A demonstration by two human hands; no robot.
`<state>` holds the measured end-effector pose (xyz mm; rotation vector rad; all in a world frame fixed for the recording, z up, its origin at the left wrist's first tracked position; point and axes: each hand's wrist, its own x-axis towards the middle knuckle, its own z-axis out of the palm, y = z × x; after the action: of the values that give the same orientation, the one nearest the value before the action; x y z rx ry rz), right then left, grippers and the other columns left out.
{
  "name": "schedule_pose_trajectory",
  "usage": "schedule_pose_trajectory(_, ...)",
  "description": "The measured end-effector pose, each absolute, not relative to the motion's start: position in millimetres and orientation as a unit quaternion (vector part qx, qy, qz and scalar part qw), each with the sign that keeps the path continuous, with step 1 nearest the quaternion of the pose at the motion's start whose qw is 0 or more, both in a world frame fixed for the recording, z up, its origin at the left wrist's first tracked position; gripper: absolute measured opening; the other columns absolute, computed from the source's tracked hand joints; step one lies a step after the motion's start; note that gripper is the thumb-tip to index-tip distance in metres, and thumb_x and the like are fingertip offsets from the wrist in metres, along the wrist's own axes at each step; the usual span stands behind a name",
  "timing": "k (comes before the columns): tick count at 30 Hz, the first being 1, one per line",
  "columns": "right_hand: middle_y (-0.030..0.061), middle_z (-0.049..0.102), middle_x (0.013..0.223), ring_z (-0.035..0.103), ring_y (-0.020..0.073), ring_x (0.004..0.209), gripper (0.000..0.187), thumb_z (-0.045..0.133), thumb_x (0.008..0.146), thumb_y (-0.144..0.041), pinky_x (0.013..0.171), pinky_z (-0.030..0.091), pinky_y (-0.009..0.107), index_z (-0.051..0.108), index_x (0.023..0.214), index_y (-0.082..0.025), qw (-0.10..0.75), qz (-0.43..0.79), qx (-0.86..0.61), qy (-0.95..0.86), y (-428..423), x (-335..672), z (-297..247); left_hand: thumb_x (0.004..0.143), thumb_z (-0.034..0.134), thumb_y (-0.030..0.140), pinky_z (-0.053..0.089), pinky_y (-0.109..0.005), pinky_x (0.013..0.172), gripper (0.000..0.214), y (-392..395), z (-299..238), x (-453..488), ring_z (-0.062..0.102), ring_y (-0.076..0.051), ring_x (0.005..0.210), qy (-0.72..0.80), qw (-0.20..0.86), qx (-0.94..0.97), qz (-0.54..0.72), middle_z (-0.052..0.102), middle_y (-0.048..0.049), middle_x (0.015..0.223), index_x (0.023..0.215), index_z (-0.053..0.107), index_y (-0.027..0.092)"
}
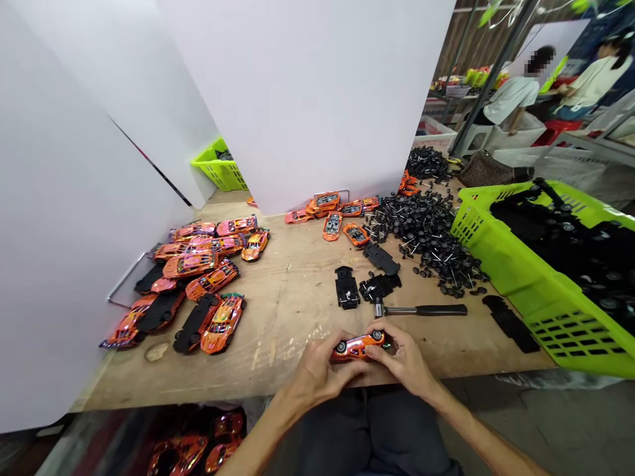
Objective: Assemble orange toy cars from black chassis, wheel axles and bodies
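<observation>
free: bare plywood bench ahead of left hand | obstacles: hammer, wheel pile

The one head-worn view looks forward and steeply down from just behind the near edge of the plywood surface, close above the left hand and right hand, facing the white partition panels beyond its far side.

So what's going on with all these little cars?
A person's left hand and right hand hold an orange toy car over a plywood table. Beside them lie a hammer and black car bases. More orange cars sit to the left, and loose black wheels are heaped by a green basket.
</observation>
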<state>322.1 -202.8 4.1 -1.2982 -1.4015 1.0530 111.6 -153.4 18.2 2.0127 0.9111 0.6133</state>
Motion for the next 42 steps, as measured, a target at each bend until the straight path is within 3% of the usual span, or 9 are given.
schedule_pose_trajectory(4,0.002,0.071,0.106,0.067,0.0219,0.099,0.034,0.082,0.085,-0.042,0.089,0.052,0.03,0.069,0.111,-0.024,0.463,0.432,-0.537,-0.557,-205.8,327.2,-8.5,0.09,0.075,0.043,0.051,-0.028,0.062,0.026,-149.9,10.6,124.0,0.074,-0.023,0.071,0.342,0.225,0.884,0.225,0.078,-0.007,0.085,0.099,0.069,0.02)
schedule_pose_trajectory(9,0.0027,0.075,0.099,0.069,0.0237,0.095,0.031,0.084,0.081,-0.042,0.087,0.055,0.033,0.072,0.102,-0.023,0.476,0.367,-0.595,-0.533,-213.5,325.1,-17.5,0.094,0.071,0.044,0.052,-0.029,0.063,0.025,-156.3,-1.2,130.5,0.074,-0.024,0.073,0.338,0.185,0.88,0.278,0.078,-0.0094,0.085,0.099,0.071,0.02)
schedule_pose_trajectory(14,0.0061,0.077,0.099,0.072,0.025,0.094,0.028,0.08,0.086,-0.044,0.088,0.058,0.037,0.074,0.102,-0.022,0.482,0.337,-0.597,-0.545,-218.8,322.5,-6.0,0.089,0.077,0.041,0.055,-0.03,0.072,0.023,-158.1,7.2,122.4,0.074,-0.024,0.078,0.352,0.292,0.838,0.298,0.08,-0.0099,0.09,0.101,0.076,0.021)
schedule_pose_trajectory(19,0.0119,0.061,0.147,0.061,0.029,0.134,0.075,0.087,0.081,-0.045,0.115,0.05,0.044,0.052,0.144,-0.027,0.558,0.37,-0.542,-0.508,-219.7,312.1,-2.4,0.076,0.089,0.039,0.056,-0.033,0.084,0.04,-166.7,18.8,132.6,0.073,-0.025,0.092,0.426,0.529,0.601,0.421,0.079,-0.0072,0.1,0.107,0.073,0.02)
schedule_pose_trajectory(23,0.0104,0.074,0.121,0.073,0.0277,0.11,0.039,0.077,0.091,-0.043,0.096,0.061,0.039,0.064,0.122,-0.024,0.56,0.382,-0.544,-0.495,-212.6,300.2,-2.0,0.079,0.084,0.049,0.056,-0.037,0.093,0.052,-174.3,13.3,143.3,0.072,-0.026,0.104,0.396,0.655,0.418,0.49,0.076,-0.0108,0.115,0.118,0.067,0.019)
schedule_pose_trajectory(26,0.0075,0.076,0.111,0.073,0.0264,0.103,0.019,0.071,0.095,-0.031,0.093,0.06,0.038,0.07,0.113,-0.025,0.485,0.319,-0.56,-0.592,-206.3,312.7,11.2,0.08,0.084,0.048,0.055,-0.034,0.091,0.049,-171.3,14.0,134.9,0.07,-0.025,0.104,0.386,0.663,0.457,0.45,0.075,-0.0095,0.112,0.115,0.067,0.018)
schedule_pose_trajectory(32,0.0085,0.072,0.113,0.068,0.0265,0.105,0.023,0.058,0.099,-0.018,0.093,0.056,0.039,0.071,0.117,-0.026,0.354,0.272,-0.503,-0.74,-194.7,338.9,31.7,0.09,0.074,0.048,0.05,-0.025,0.069,0.032,-161.6,20.3,126.6,0.064,-0.017,0.075,0.441,0.558,0.597,0.371,0.073,-0.0043,0.087,0.096,0.072,0.016)
schedule_pose_trajectory(37,0.0046,0.073,0.101,0.069,0.0236,0.094,0.014,0.076,0.09,-0.028,0.085,0.056,0.033,0.07,0.101,-0.023,0.42,0.32,-0.563,-0.637,-194.6,326.9,10.8,0.093,0.071,0.048,0.049,-0.026,0.067,0.032,-167.3,10.1,133.5,0.066,-0.018,0.075,0.465,0.539,0.589,0.383,0.076,-0.0054,0.085,0.093,0.075,0.017)
schedule_pose_trajectory(42,0.0047,0.073,0.099,0.068,0.0235,0.095,0.013,0.073,0.092,-0.035,0.086,0.055,0.033,0.07,0.099,-0.023,0.486,0.333,-0.556,-0.586,-200.8,317.9,-5.0,0.098,0.065,0.043,0.052,-0.029,0.076,0.027,-166.8,3.4,129.0,0.07,-0.022,0.084,0.437,0.491,0.654,0.375,0.077,-0.0073,0.093,0.097,0.076,0.019)
